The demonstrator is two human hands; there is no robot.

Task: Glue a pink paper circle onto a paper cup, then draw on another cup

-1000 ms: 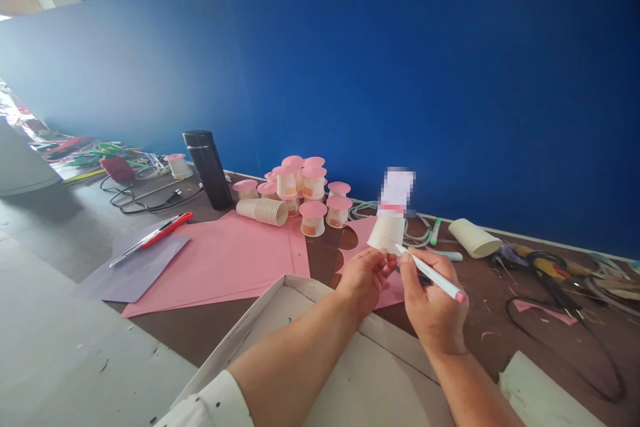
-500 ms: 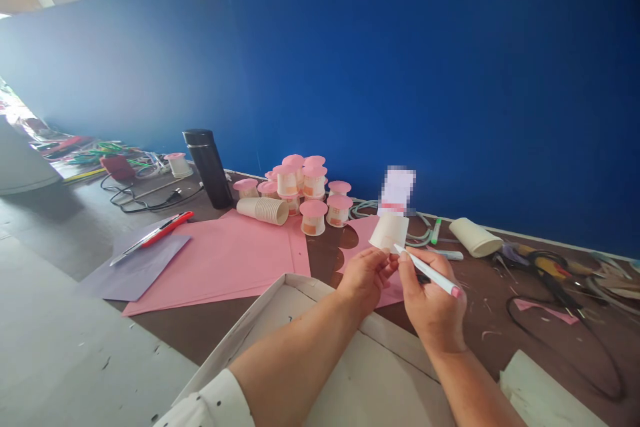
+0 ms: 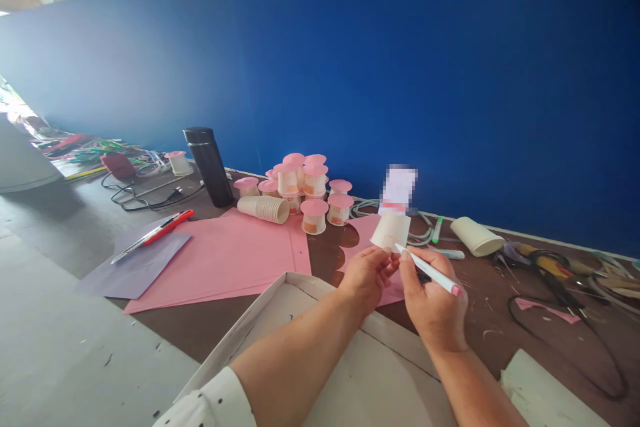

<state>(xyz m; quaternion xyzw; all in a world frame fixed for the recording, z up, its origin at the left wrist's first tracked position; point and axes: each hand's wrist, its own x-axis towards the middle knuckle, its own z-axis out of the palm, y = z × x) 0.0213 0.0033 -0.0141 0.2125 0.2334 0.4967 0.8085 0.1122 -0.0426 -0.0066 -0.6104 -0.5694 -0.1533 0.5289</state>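
My left hand [image 3: 366, 278] is closed on the lower rim of a white paper cup [image 3: 391, 229], held upside down above pink paper. Between the thumb and fingers of my right hand [image 3: 436, 300] is a white marker pen [image 3: 431, 271] with a pink end. Its tip points at the cup's side near the rim; whether it touches I cannot tell. Faint lines show on the cup there. Behind the cup stands a blurred-out white card or screen [image 3: 399, 187]. To the left, several decorated paper cups [image 3: 314, 217] with round pink tops are grouped and partly stacked.
A stack of nested paper cups [image 3: 263, 209] lies beside pink sheets [image 3: 235, 253]. Further left are a red utility knife [image 3: 153, 235] and a black flask [image 3: 209, 168]. A loose cup [image 3: 477, 236] and cables lie at right. A shallow white box [image 3: 287, 290] is under my forearms.
The view has shifted very slightly. Both hands keep their hold on the cup and the marker, and a little more line shows on the cup near the pen tip.
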